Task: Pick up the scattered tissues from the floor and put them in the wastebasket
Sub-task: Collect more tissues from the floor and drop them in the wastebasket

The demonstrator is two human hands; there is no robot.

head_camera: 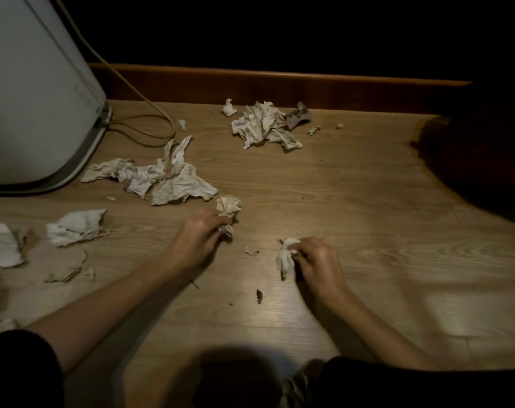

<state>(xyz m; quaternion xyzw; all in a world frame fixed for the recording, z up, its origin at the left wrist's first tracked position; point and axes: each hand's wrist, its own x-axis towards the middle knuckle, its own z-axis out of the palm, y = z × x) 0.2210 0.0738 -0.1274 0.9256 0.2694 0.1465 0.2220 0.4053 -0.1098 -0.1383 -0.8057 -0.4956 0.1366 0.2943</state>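
Crumpled white tissues lie scattered on a wooden floor (338, 201). My left hand (196, 240) is closed on a small crumpled tissue (228, 207) near the middle of the floor. My right hand (318, 263) pinches another small white tissue (285, 259) just to its right. A long torn tissue heap (162, 179) lies beyond my left hand. A bigger crumpled pile (263, 125) sits near the far skirting. More tissues (73, 226) lie at the left. No wastebasket is clearly in view.
A large white appliance (35, 98) stands at the far left with a cable (150, 122) looping over the floor. A wooden skirting board (280, 83) runs along the back. A dark shape (480, 160) fills the right side. Small scraps (250, 251) lie between my hands.
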